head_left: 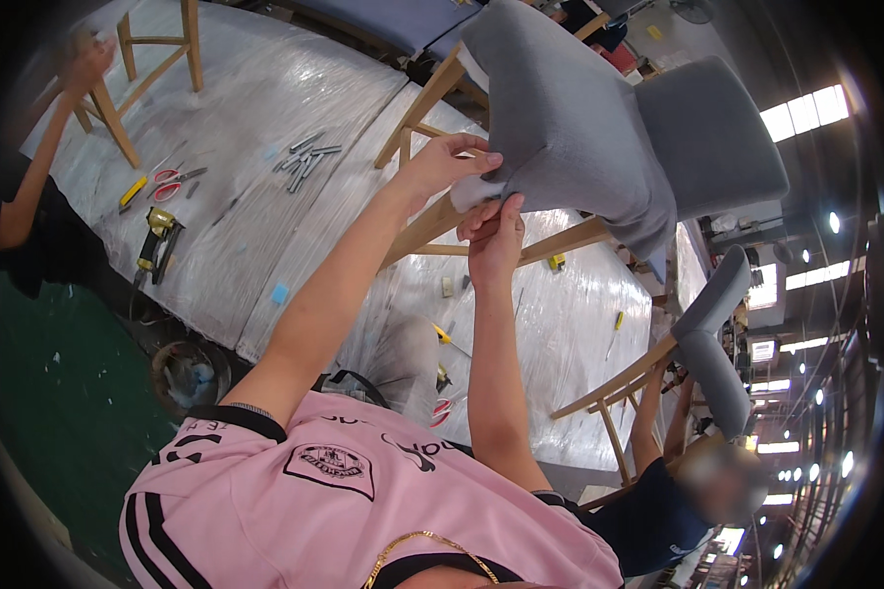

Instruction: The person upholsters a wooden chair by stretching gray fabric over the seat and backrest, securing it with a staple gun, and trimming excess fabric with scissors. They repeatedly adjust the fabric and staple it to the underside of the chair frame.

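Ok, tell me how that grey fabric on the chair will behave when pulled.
The grey fabric probably gives softly: it creases where the left hand and right hand pinch its edge. It looks thick, so likely not slippery. The padding beneath should spring back.

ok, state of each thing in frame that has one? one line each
left hand: fingers pinching the grey fabric's lower edge
right hand: fingers gripping the same edge from below
grey upholstered chair: tilted on the table, wooden legs showing
second grey chair: tilted, a co-worker's hands on it
red-handled scissors: lying flat on the table
yellow staple gun: lying on the table, unheld
plastic-wrapped table: covered in clear film
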The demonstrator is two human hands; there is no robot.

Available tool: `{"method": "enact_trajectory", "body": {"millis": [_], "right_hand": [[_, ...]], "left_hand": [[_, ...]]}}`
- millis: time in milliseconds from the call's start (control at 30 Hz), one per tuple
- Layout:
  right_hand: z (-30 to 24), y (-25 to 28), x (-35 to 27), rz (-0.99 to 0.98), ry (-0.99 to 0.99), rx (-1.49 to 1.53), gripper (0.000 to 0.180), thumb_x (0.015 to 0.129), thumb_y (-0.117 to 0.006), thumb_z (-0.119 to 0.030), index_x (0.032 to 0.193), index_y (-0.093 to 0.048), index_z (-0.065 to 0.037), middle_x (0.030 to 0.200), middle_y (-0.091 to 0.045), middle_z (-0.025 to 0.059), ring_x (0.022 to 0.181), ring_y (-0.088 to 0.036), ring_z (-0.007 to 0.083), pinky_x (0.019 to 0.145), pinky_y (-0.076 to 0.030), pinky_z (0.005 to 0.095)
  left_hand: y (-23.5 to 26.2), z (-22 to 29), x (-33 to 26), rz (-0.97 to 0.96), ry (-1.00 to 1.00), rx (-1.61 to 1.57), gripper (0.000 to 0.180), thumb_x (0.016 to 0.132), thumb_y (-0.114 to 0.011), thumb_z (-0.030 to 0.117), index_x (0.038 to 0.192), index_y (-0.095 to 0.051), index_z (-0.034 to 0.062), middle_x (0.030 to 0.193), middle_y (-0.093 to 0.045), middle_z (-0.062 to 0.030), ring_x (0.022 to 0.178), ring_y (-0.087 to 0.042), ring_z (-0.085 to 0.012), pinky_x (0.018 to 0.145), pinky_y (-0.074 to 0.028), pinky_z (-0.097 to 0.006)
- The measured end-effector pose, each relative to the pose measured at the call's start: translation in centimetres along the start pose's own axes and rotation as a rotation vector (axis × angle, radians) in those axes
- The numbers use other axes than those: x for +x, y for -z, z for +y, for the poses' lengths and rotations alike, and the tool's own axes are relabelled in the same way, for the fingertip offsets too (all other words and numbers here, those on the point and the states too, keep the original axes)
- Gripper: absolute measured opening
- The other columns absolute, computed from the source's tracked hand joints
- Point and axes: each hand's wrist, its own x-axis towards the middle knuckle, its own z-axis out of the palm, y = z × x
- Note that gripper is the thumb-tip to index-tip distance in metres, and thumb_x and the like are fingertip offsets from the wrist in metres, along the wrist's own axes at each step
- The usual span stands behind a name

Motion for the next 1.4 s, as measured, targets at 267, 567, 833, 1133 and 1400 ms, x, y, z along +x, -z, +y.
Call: {"method": "enact_trajectory", "body": {"millis": [267, 567, 833, 1133, 1400], "right_hand": [[0.8, 0.6, 0.3, -0.017, 0.034, -0.019, 0.06, 0.106, -0.049, -0.055, 0.072, -0.055, -0.006, 0.063, -0.056, 0.0074, 0.056, -0.055, 0.0184, 0.055, -0.047, 0.0311], [0.4, -0.2, 0.1, -0.033, 0.026, 0.016, 0.062, 0.107, -0.047, -0.055, 0.069, -0.055, -0.006, 0.062, -0.057, 0.0079, 0.056, -0.055, 0.0184, 0.055, -0.047, 0.0322], [1.1, 0.8, 0.7, 0.004, 0.119, -0.135, 0.065, 0.108, -0.045, -0.055, 0.065, -0.053, -0.006, 0.062, -0.057, 0.0057, 0.057, -0.055, 0.016, 0.057, -0.046, 0.0298], [2.7, 1.6, -1.3, 0.096, 0.208, -0.445, 0.068, 0.109, -0.042, -0.055, 0.064, -0.05, -0.005, 0.057, -0.052, 0.0027, 0.056, -0.054, 0.0127, 0.052, -0.041, 0.0276], [3.4, 1.2, -0.6, 0.103, 0.196, -0.375, 0.064, 0.11, -0.041, -0.053, 0.07, -0.053, -0.004, 0.06, -0.054, 0.0037, 0.053, -0.053, 0.0124, 0.052, -0.041, 0.0266]], "left_hand": [[-0.5, -0.4, -1.1, 0.019, 0.128, 0.121, 0.052, 0.094, -0.073, 0.052, 0.11, -0.075, 0.0025, 0.1, -0.073, -0.0075, 0.105, -0.064, -0.0181, 0.106, -0.04, -0.034], [-1.6, -1.6, -1.7, 0.162, -0.032, -0.017, 0.057, 0.096, -0.072, 0.05, 0.119, -0.068, -0.0019, 0.103, -0.07, -0.0076, 0.1, -0.065, -0.0179, 0.093, -0.048, -0.034], [-2.2, -3.1, -1.6, 0.033, -0.047, -0.149, 0.04, 0.098, -0.071, 0.04, 0.095, -0.069, 0.0005, 0.133, -0.062, -0.0197, 0.114, -0.062, -0.0205, 0.096, -0.048, -0.034], [-2.8, -8.2, -2.0, 0.093, -0.388, -0.078, 0.031, 0.103, -0.065, 0.037, 0.102, -0.064, 0.0053, 0.148, -0.041, -0.0129, 0.138, -0.039, -0.0207, 0.109, -0.039, -0.037], [-1.4, -6.2, 0.0, 0.048, -0.286, -0.023, 0.056, 0.088, -0.08, 0.049, 0.113, -0.062, 0.0018, 0.127, -0.06, -0.0171, 0.119, -0.06, -0.0227, 0.102, -0.046, -0.037]]}}
